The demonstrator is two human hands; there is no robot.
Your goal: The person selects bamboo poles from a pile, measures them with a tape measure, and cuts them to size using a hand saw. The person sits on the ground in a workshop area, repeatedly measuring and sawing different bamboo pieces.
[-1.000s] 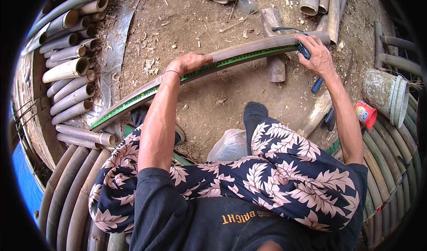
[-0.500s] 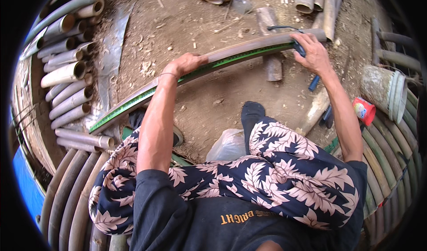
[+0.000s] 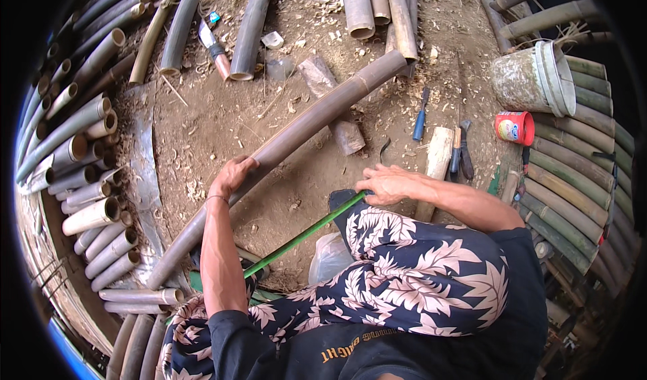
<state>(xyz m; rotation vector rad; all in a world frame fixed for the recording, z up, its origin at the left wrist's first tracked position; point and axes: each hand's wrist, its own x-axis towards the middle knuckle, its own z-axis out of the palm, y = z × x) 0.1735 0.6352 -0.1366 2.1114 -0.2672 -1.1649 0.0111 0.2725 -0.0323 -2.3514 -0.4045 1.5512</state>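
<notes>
A long brown bamboo pole point(image 3: 317, 120) slants from the lower left to the upper right, its far part lying across a short bamboo piece point(image 3: 347, 136) on the ground. My left hand point(image 3: 237, 174) is wrapped around the pole near its middle. Nearer my body, my right hand point(image 3: 387, 184) is closed on a tape measure, whose case is mostly hidden by the fingers. The green tape blade point(image 3: 303, 235) runs from that hand down to the left, apart from the pole, and passes behind my left forearm. A dark strap point(image 3: 384, 151) sticks out beyond my right hand.
Cut bamboo tubes point(image 3: 94, 218) are stacked at the left, with more tubes point(image 3: 357, 9) at the top. A knife point(image 3: 212, 46) lies among them. Right of my hand are a blue-handled chisel point(image 3: 419, 122), other tools point(image 3: 465, 154), a red container point(image 3: 515, 128) and a dirty bucket point(image 3: 529, 80).
My right hand has left the pole's far end and come back toward my body with the tape measure. The blade has come away from the pole; my left hand still holds it.
</notes>
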